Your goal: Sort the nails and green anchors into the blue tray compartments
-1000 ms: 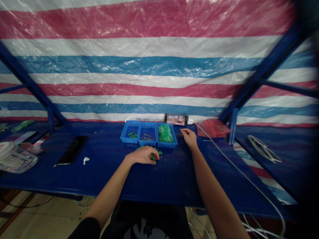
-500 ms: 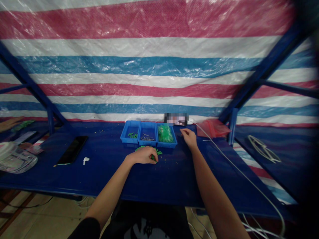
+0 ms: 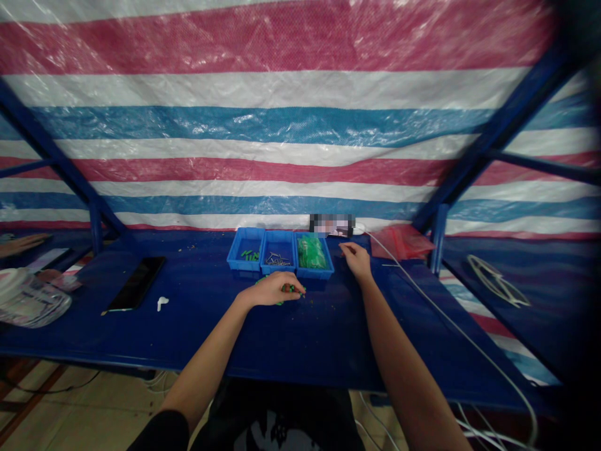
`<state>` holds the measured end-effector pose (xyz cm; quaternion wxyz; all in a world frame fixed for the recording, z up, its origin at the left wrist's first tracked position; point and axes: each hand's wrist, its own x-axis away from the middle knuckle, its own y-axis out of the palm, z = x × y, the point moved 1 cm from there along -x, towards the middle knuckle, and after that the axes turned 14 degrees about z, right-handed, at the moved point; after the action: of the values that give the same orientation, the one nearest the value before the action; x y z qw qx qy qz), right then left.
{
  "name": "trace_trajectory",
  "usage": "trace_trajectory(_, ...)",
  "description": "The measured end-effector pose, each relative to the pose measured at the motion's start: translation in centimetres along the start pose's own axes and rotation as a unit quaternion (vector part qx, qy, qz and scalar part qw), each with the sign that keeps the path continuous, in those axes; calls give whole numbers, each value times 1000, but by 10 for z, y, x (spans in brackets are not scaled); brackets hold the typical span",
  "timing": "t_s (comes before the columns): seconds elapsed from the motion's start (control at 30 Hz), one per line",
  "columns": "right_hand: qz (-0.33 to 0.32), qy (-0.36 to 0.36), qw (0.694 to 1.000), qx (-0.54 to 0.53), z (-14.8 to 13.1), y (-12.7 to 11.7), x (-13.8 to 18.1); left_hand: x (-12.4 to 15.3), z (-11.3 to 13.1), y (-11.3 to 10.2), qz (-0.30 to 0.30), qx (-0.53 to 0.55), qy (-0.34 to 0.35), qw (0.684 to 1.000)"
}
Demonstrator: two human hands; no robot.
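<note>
My left hand (image 3: 272,289) rests on the blue table (image 3: 211,332), fingers curled over a small heap of green plastic pieces (image 3: 292,289) in front of three blue bins (image 3: 280,252). The left bin holds a few green pieces, the middle one metal pins, the right one a bag of green parts (image 3: 310,252). My right hand (image 3: 357,259) lies just right of the bins, fingers pinched together; what they hold is too small to make out.
A black phone (image 3: 136,282) and a small white piece (image 3: 162,303) lie left on the table. A clear plastic container (image 3: 28,300) sits at the far left. A white cable (image 3: 436,313) runs down the right. Another person's hand (image 3: 19,243) shows at the left edge.
My left hand has shifted slightly up and right over the green pieces, gathering them under the fingers. The right hand has stayed put.
</note>
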<state>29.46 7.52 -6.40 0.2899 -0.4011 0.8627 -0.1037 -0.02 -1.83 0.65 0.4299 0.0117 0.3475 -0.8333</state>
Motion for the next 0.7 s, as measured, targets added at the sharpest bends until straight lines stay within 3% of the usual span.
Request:
trace_trajectory(0.13,-2,-5,1000,5,0,0,0,-3,5,-3,48,37,8,998)
trace_trajectory(0.27,0,-5,1000,-1,-2,-1,1,-4,6,-10,141,87,-8,986)
trace_trajectory(0.53,0,4,1000,-7,-4,-1,1,-6,-3,-26,372,197,-69,905)
trace_trajectory(0.7,0,0,1000,-5,-1,0,0,-6,-3,-32,428,189,-78,880)
